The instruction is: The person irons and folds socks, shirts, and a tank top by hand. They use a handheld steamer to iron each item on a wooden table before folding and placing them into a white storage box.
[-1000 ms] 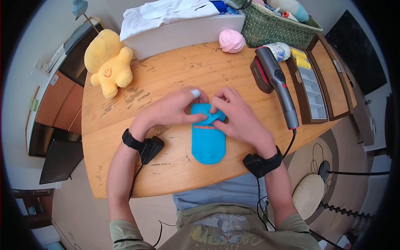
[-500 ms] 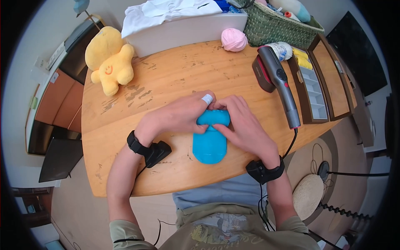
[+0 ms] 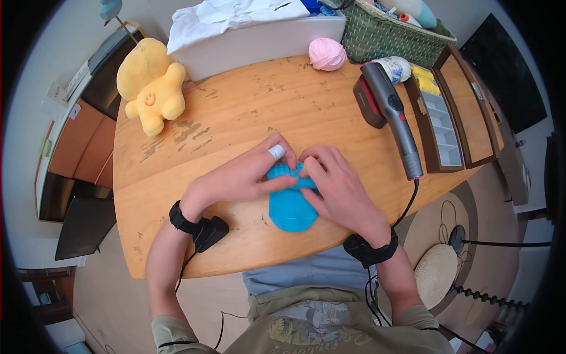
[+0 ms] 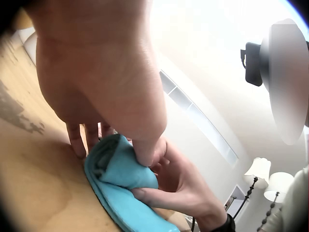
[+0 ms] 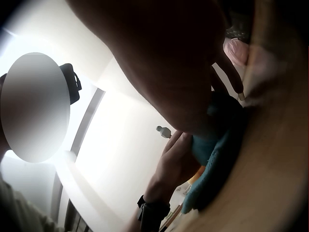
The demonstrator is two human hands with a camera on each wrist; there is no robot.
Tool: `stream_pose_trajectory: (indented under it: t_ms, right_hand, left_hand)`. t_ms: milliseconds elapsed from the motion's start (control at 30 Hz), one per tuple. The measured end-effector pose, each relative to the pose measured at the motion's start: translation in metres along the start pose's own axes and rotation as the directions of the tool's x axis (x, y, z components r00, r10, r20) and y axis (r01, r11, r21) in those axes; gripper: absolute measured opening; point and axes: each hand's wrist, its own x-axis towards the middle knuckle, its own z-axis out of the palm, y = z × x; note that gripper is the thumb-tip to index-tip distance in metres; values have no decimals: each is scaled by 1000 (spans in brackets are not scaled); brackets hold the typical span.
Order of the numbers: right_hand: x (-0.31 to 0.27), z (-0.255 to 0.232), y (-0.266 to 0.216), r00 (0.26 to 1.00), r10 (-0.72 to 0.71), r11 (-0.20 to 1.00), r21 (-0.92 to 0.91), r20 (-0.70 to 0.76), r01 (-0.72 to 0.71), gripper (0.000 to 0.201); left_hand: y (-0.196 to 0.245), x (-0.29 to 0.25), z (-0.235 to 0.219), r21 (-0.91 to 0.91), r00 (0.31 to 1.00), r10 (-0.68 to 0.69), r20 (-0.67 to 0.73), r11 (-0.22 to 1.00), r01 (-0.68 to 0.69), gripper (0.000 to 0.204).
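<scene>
A flat blue sock [image 3: 292,215] lies on the wooden table in front of the person, its far end rolled over towards the body. My left hand [image 3: 244,175] grips the left part of the roll, with the thumb across the top and the fingers behind. On the other side my right hand [image 3: 342,186] holds the roll with curled fingers, its thumb pressed in at the near edge. Seen from the left wrist, the rolled sock [image 4: 128,169] shows its layers coiled at one end. The right wrist view is dark, and the hand covers much of the sock [image 5: 212,169].
A yellow plush toy [image 3: 150,88] sits at the back left. Behind are a white bin [image 3: 253,50], a pink yarn ball [image 3: 327,54] and a green woven basket [image 3: 395,38]. To the right lie a grey corded handheld appliance [image 3: 392,112] and an open compartment box [image 3: 433,150].
The far end of the sock has been rolled further towards the body, so its flat part is shorter and the orange lettering is covered. Both hands have come nearer with the roll.
</scene>
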Motion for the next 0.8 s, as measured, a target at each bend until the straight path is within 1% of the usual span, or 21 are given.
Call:
stream_pose_trajectory:
  t_ms: [100,200,300,400,500,567,600,700,800]
  right_hand:
    - [-9,-6,-1,1000,-11,996,90,7,10,29]
    - [-20,-5,-3,999,-34,994,102,-15,35,20]
    - [-23,1,-7,997,-44,996,70,-67,49,17]
    - [-24,1,-10,997,-51,996,63,-65,56,17]
    - [-26,0,-13,998,-45,997,65,-32,47,18]
    - [-29,3,-16,999,-40,997,63,-27,41,19]
    - [-30,4,-18,999,-40,997,61,-24,41,20]
    - [-31,1,-16,999,-46,995,93,-16,47,22]
    - [-29,-7,-20,1000,-15,979,201,-1,14,28]
  left_hand:
    - [2,-5,8,26,997,73,-11,997,-72,28]
    - [2,-9,14,66,988,151,-17,987,-149,24]
    - [8,-11,12,60,992,128,3,990,-128,24]
    - [-1,-17,9,-70,994,105,33,992,-102,26]
    - [-8,-26,23,-288,993,-9,-119,957,-26,34]
    - [-3,-27,24,-22,989,78,-123,996,-81,37]
    - [1,-28,24,114,986,121,-118,988,-107,39]
    - [9,-29,23,195,996,59,-68,980,-45,46]
    - [11,-31,29,107,997,-64,-54,992,69,53]
